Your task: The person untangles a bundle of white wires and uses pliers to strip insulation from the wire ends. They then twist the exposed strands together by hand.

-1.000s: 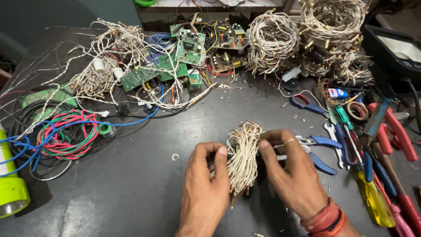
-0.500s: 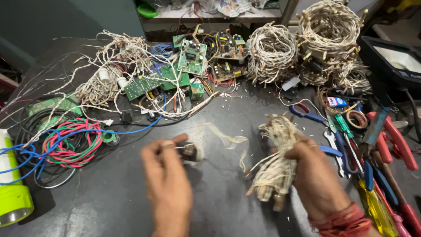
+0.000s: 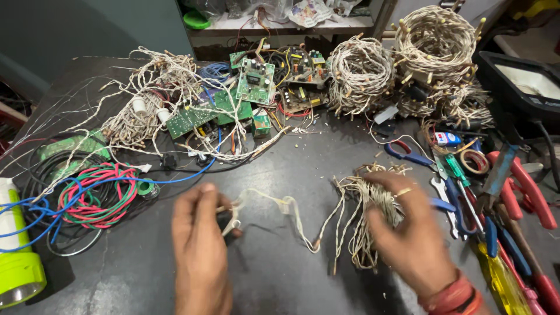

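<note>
My right hand (image 3: 408, 227) grips a small bundle of pale twisted string-light wire (image 3: 364, 213) at the lower right of the dark table (image 3: 280, 274). One loose strand (image 3: 291, 216) runs from that bundle leftward across the table to my left hand (image 3: 198, 245). The left hand pinches the strand's end, beside a small dark part that it mostly hides. Both hands are blurred. A ring and red bangles show on the right hand.
Green circuit boards (image 3: 233, 99) and tangled pale wire (image 3: 157, 99) lie at the back. Coiled light strings (image 3: 396, 64) sit back right. Red, green and blue wire coils (image 3: 87, 195) and a green torch (image 3: 17, 256) lie left. Pliers, scissors and screwdrivers (image 3: 490, 198) crowd the right edge.
The hands began together on the bundle, then drew apart. The left hand now pulls a strand out leftward while the right keeps the bundle on the right.
</note>
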